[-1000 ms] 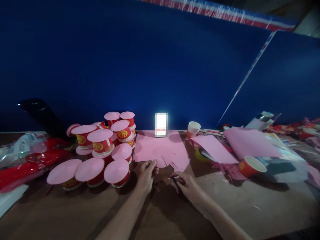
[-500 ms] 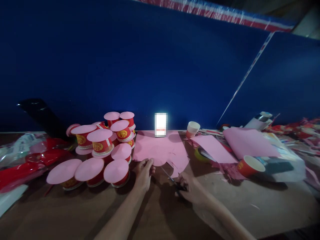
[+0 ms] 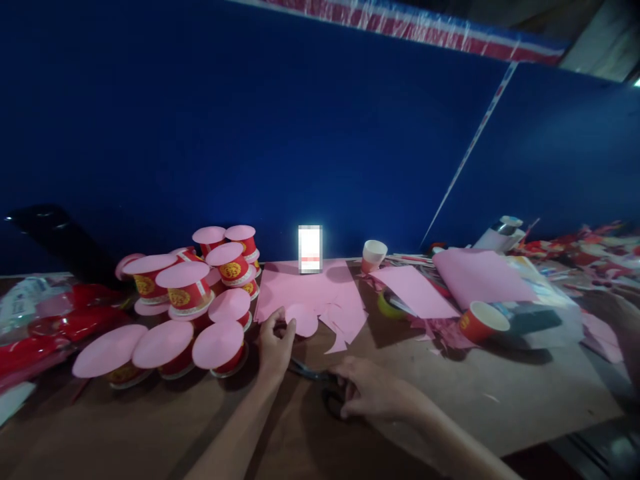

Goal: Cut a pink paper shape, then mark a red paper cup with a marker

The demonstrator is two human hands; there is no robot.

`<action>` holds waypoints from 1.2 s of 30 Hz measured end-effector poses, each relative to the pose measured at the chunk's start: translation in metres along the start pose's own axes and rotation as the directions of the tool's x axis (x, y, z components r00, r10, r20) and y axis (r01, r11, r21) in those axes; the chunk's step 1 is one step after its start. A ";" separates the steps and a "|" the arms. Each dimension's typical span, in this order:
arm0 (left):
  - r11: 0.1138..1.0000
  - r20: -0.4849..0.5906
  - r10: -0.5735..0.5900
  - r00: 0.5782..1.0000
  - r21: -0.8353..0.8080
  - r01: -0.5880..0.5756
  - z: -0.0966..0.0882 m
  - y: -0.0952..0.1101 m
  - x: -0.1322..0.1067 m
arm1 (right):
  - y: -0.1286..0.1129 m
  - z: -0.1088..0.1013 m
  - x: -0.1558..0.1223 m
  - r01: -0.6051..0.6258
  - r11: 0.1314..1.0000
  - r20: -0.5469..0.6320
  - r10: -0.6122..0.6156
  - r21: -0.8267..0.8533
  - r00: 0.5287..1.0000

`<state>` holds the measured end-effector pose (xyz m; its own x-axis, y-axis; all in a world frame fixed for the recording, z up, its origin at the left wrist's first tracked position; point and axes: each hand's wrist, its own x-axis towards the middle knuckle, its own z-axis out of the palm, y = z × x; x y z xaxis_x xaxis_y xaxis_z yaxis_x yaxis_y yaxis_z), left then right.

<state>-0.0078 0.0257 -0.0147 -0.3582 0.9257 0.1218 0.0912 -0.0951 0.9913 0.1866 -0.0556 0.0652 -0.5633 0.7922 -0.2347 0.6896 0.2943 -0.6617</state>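
A round pink paper disc point(image 3: 303, 321) is pinched at its left edge by my left hand point(image 3: 277, 341), fingers closed. Black-handled scissors point(image 3: 311, 373) are in my right hand point(image 3: 367, 387), their blades pointing left toward my left wrist and apart from the disc. Behind the disc lies pink paper point(image 3: 295, 283) on the table, with a curved pink offcut point(image 3: 338, 341) at its front right. To the left of my left hand stand several red paper cups topped with pink discs point(image 3: 217, 343).
A lit, pixelated screen point(image 3: 311, 248) stands against the blue wall point(image 3: 300, 133). On the right are a white cup point(image 3: 375, 255), a tipped red paper cup point(image 3: 484, 321), pink sheets point(image 3: 415, 291) and paper scraps. Red plastic-wrapped items point(image 3: 65, 327) lie far left.
The scissors have come away from the paper and turned to point left. The offcut has dropped beside the paper, while the disc stays in my left hand. The view has shifted slightly right.
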 end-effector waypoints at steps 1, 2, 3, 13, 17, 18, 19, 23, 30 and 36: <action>1.000 -0.020 0.006 1.000 0.000 -0.006 0.000 0.001 -0.001 | 0.000 -0.003 0.000 0.027 0.999 0.003 -0.027 0.029 1.000; 1.000 -0.032 0.013 0.999 0.002 -0.013 0.000 0.002 -0.002 | 0.002 -0.005 0.000 0.044 0.998 -0.022 -0.043 0.037 0.999; 1.000 -0.038 0.021 0.999 0.007 -0.021 0.000 0.003 -0.004 | 0.003 -0.008 0.002 0.045 0.999 -0.081 -0.043 0.021 0.996; 0.957 0.034 0.216 0.976 0.192 -0.218 0.000 0.011 -0.010 | 0.040 -0.011 0.044 -0.376 0.842 -0.515 0.142 -0.386 0.846; 0.843 0.358 0.391 0.848 0.232 -0.486 0.002 0.020 -0.023 | 0.047 -0.006 0.043 -0.306 0.875 -0.492 0.092 -0.375 0.866; 0.795 0.486 0.413 0.770 0.221 -0.565 0.004 0.021 -0.026 | 0.047 -0.006 0.042 -0.295 0.881 -0.480 0.090 -0.371 0.873; 0.737 0.598 0.414 0.686 0.222 -0.639 0.006 0.022 -0.030 | 0.048 -0.006 0.041 -0.291 0.883 -0.468 0.093 -0.369 0.879; 0.522 0.776 0.310 0.549 0.344 -0.781 0.013 0.018 -0.037 | 0.047 -0.008 0.039 -0.307 0.871 -0.435 0.122 -0.384 0.892; 0.446 0.803 0.225 0.551 0.418 -0.791 0.014 0.014 -0.039 | 0.048 -0.034 0.037 -0.326 0.841 -0.381 0.158 -0.431 0.911; 0.431 0.809 0.233 0.539 0.411 -0.803 0.013 0.012 -0.038 | 0.044 -0.049 0.075 -0.346 0.821 -0.421 0.144 -0.454 0.896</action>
<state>0.0192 -0.0053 -0.0084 0.5801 0.7732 0.2562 0.7088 -0.6342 0.3089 0.1970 0.0430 0.0527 -0.2135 0.9769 -0.0058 0.9676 0.2106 -0.1391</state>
